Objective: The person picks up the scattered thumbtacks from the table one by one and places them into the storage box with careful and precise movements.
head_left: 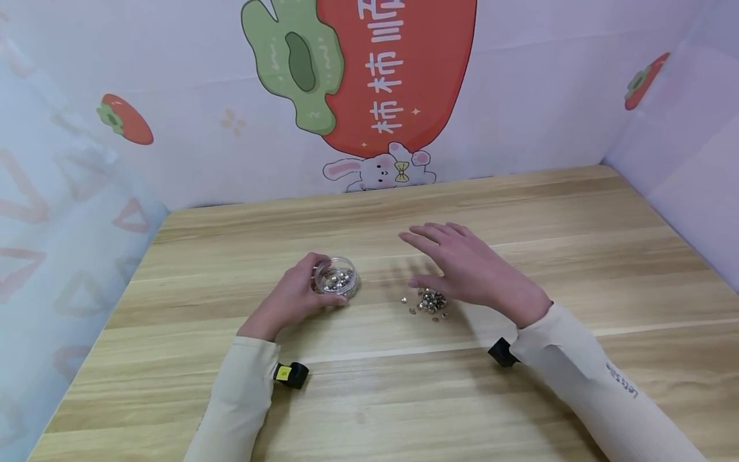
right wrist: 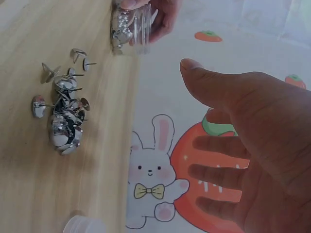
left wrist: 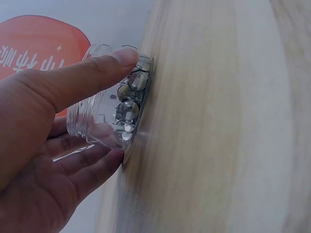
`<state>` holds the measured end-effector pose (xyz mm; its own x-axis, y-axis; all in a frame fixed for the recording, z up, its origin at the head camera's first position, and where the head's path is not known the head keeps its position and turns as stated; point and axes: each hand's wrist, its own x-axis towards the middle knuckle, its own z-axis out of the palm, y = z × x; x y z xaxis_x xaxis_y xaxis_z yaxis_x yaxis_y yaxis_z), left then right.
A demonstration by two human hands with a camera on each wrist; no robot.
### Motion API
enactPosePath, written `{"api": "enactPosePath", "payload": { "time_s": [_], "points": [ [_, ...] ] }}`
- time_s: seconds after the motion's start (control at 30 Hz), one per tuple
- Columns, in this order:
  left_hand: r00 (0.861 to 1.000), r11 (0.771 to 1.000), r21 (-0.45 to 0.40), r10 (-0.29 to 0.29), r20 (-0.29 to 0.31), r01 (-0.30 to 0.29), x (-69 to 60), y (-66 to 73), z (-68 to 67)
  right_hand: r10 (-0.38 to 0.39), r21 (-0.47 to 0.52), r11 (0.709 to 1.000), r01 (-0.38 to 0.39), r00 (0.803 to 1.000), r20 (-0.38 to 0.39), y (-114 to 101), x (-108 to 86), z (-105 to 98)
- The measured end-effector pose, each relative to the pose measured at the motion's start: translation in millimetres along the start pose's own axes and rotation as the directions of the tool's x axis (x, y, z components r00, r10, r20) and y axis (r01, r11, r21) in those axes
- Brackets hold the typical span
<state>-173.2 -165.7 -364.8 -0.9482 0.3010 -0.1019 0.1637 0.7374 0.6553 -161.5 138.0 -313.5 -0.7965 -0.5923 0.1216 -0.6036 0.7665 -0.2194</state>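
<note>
A small clear jar [head_left: 344, 290] with silver thumbtacks in it stands on the wooden table. My left hand [head_left: 297, 292] grips it, thumb on the near side and fingers round the far side; the left wrist view shows the thumb across the threaded jar [left wrist: 87, 114]. To the right lies a loose pile of metal thumbtacks [head_left: 432, 301], a few scattered at its edges. Over and just behind that pile my right hand [head_left: 470, 266] hovers, fingers spread, holding nothing. In the right wrist view the pile [right wrist: 65, 116] lies apart from the right hand [right wrist: 252, 141].
At the bottom of the right wrist view a round clear plastic piece [right wrist: 85, 225] lies on the table; the right hand hides it in the head view. A printed wall covering [head_left: 519, 109] stands behind the table [head_left: 369, 398], and more covering rises at both sides.
</note>
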Motion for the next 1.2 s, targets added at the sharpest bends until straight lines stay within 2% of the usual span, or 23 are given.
{"api": "enactPosePath", "payload": {
  "time_s": [0.17, 0.5, 0.83, 1.2],
  "points": [
    [1.000, 1.000, -0.001, 0.005, -0.003, -0.005, 0.1, -1.2, 0.7, -0.004, 0.000, 1.000, 0.004, 1.000, -0.002, 0.9, 1.1, 0.2],
    [1.000, 1.000, -0.003, -0.002, -0.003, 0.002, -1.8, -1.5, 0.5, -0.013, 0.017, 1.000, 0.011, 0.994, 0.108, 1.5, 6.2, 20.0],
    [1.000, 1.000, -0.015, -0.010, 0.011, 0.011, -0.2, 0.9, 0.8, -0.062, 0.046, 0.997, 0.057, 0.991, 0.115, 5.2, 9.9, 34.7],
    [1.000, 1.000, -0.010, -0.005, 0.003, 0.005, -0.9, -0.1, 0.0, -0.112, 0.093, 0.990, 0.103, 0.989, 0.096, 6.1, 13.4, 40.6]
  ]
}}
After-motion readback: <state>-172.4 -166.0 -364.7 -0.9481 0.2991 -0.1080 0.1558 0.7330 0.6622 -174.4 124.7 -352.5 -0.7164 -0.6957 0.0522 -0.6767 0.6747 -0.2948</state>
